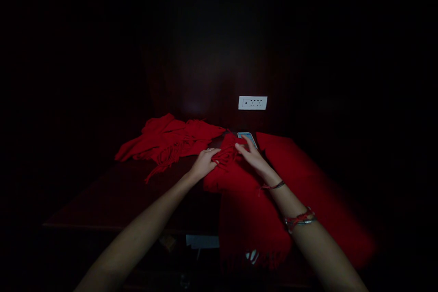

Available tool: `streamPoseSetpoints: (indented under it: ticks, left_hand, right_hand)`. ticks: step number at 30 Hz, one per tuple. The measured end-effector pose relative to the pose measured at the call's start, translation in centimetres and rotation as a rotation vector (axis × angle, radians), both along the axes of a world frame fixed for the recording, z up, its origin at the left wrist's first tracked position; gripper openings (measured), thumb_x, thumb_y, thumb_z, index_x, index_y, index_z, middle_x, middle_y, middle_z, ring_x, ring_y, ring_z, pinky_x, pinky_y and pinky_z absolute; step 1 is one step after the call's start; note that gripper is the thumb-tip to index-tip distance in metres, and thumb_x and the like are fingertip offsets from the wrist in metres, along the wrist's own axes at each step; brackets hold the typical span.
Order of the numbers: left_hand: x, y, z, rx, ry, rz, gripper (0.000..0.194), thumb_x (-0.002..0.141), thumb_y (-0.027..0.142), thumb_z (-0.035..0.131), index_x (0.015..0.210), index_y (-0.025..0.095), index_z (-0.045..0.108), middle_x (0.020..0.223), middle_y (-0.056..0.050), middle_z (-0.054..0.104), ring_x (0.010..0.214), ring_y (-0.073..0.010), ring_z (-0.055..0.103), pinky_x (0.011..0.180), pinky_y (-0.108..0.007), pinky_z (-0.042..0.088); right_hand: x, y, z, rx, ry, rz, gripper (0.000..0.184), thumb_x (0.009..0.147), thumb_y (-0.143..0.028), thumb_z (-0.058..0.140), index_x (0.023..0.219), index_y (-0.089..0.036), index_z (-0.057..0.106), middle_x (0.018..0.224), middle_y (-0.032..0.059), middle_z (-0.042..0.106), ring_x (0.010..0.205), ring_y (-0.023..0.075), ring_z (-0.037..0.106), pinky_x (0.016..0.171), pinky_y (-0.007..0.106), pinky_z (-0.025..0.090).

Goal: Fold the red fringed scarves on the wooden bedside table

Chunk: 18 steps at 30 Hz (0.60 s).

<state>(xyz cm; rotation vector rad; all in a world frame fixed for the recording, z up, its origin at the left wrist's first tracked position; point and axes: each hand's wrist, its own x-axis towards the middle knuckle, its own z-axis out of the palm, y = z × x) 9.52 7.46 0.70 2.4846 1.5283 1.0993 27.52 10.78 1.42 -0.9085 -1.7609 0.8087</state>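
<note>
A red fringed scarf (251,210) hangs down over the table's front edge, its lower fringe dangling. My left hand (205,162) is closed on the fringed upper end of this scarf, with strands showing beside the fingers. My right hand (251,153) is just to the right, its fingers apart and curved over the bunched scarf end; whether the fingertips touch the cloth I cannot tell. Behind the right fingers lies a phone (247,136) with a lit screen, partly covered by the hand.
A crumpled red scarf (167,139) with loose fringe lies at the back left of the dark table (102,200). Another flat red cloth (308,178) stretches along the right side. A white wall socket (252,103) sits above the table. Pale objects (202,241) show below the front edge.
</note>
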Motion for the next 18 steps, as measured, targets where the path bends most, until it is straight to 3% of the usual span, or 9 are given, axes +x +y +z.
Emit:
streamPoseSetpoints:
  ticks: [2,3,6,8,11,14,16,18]
  left_hand:
    - [0.2,-0.2,0.1,-0.019,0.029,-0.028,0.034,0.065,0.011,0.050,0.099,0.017,0.054,0.099,-0.004,0.057,0.091,-0.0184,0.051,0.082,-0.028,0.037]
    - [0.3,-0.3,0.2,-0.036,0.026,-0.053,0.034,0.065,0.013,0.051,0.099,0.018,0.053,0.099,-0.003,0.057,0.090,-0.0185,0.052,0.082,-0.028,0.038]
    - [0.2,-0.5,0.4,-0.084,-0.053,-0.153,0.044,0.062,0.017,0.056,0.105,0.019,0.044,0.099,-0.002,0.056,0.090,-0.0175,0.052,0.079,-0.026,0.039]
    - [-0.1,-0.6,0.6,-0.099,-0.120,-0.222,0.047,0.060,0.017,0.057,0.104,0.018,0.041,0.100,-0.003,0.054,0.091,-0.0163,0.051,0.078,-0.024,0.039]
    - [-0.3,-0.6,0.6,-0.113,-0.176,-0.250,0.037,0.062,0.016,0.055,0.095,0.017,0.040,0.090,-0.002,0.056,0.083,-0.0141,0.054,0.073,-0.023,0.041]
    - [0.0,-0.7,0.4,-0.133,-0.211,-0.188,0.035,0.065,0.017,0.053,0.095,0.018,0.036,0.080,0.000,0.057,0.073,-0.0130,0.056,0.067,-0.024,0.042]
    - [0.3,-0.7,0.3,-0.125,-0.225,-0.172,0.041,0.064,0.018,0.055,0.098,0.019,0.033,0.079,0.000,0.057,0.074,-0.0131,0.056,0.068,-0.024,0.042]
    - [0.6,-0.7,0.2,-0.114,-0.238,-0.191,0.048,0.063,0.018,0.056,0.103,0.018,0.030,0.083,-0.001,0.055,0.076,-0.0130,0.056,0.070,-0.024,0.042]
  right_hand:
    - [-0.4,-0.4,-0.1,0.000,-0.061,0.083,0.065,0.063,-0.029,0.054,0.122,-0.020,0.028,0.091,0.0035,0.055,0.071,0.0112,0.054,0.062,0.024,0.044]
    - [-0.4,-0.4,-0.2,-0.018,-0.085,0.084,0.063,0.060,-0.024,0.056,0.119,-0.019,0.034,0.088,0.0029,0.056,0.069,0.0116,0.054,0.061,0.024,0.044]
    - [0.0,0.2,-0.3,-0.014,-0.218,-0.011,0.030,0.060,-0.016,0.052,0.089,-0.014,0.057,0.073,0.0019,0.058,0.065,0.0138,0.053,0.063,0.028,0.043]
    - [0.8,0.5,0.1,0.033,-0.312,-0.106,0.020,0.061,-0.013,0.048,0.077,-0.014,0.060,0.074,0.0036,0.058,0.070,0.0159,0.053,0.068,0.030,0.042]
    - [1.5,-0.3,1.4,0.213,-0.349,-0.186,0.036,0.063,-0.016,0.048,0.099,-0.018,0.054,0.101,0.0059,0.052,0.090,0.0174,0.049,0.080,0.031,0.037]
    - [1.2,-1.9,2.4,0.373,-0.419,0.018,0.052,0.068,-0.026,0.048,0.118,-0.023,0.037,0.115,0.0040,0.043,0.101,0.0160,0.042,0.085,0.029,0.033]
    - [0.6,-2.5,2.4,0.392,-0.533,0.111,0.043,0.070,-0.027,0.048,0.112,-0.021,0.045,0.105,0.0041,0.051,0.095,0.0163,0.046,0.082,0.028,0.034]
    - [0.3,-2.5,2.1,0.384,-0.620,0.087,0.029,0.070,-0.023,0.047,0.097,-0.019,0.056,0.091,0.0044,0.058,0.084,0.0165,0.051,0.077,0.028,0.036]
